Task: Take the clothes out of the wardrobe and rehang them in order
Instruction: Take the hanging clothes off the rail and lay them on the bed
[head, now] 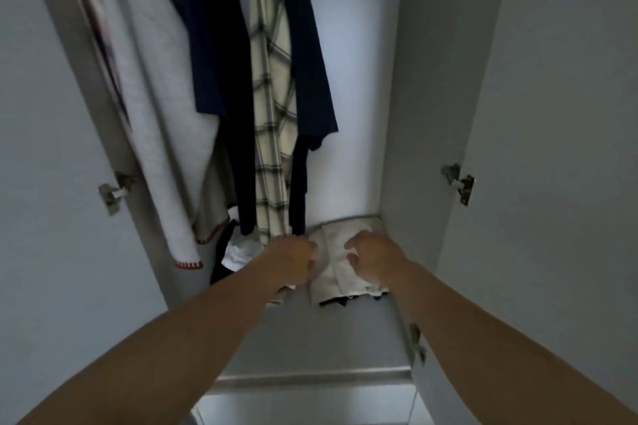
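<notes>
Wardrobe: both my arms reach into the open wardrobe [390, 114], its pale doors swung out to either side, a metal hinge [461, 183] on the right door and another hinge [112, 193] on the left.
Hanging clothes: a pale grey garment [152, 107] with red stitching along its hem hangs furthest left, then a dark navy top [221, 55], a cream checked shirt [272, 134] with dark lines, and a second navy top [307, 72]; they hang close together, touching one another.
Folded garment: a light beige folded garment [331, 272] lies on the wardrobe floor [331, 331] at the back right, below the hanging clothes, with a dark edge showing at its near end.
Left grip: my left hand [293, 259] is curled into a fist at the left edge of the folded garment; whether cloth is caught inside I cannot tell.
Right grip: my right hand [373, 257] rests on top of the folded garment with fingers bent, pinching up its cloth.
Other cloth: a white piece [238, 252] and something dark lie on the floor under the hems, left of my left hand.
</notes>
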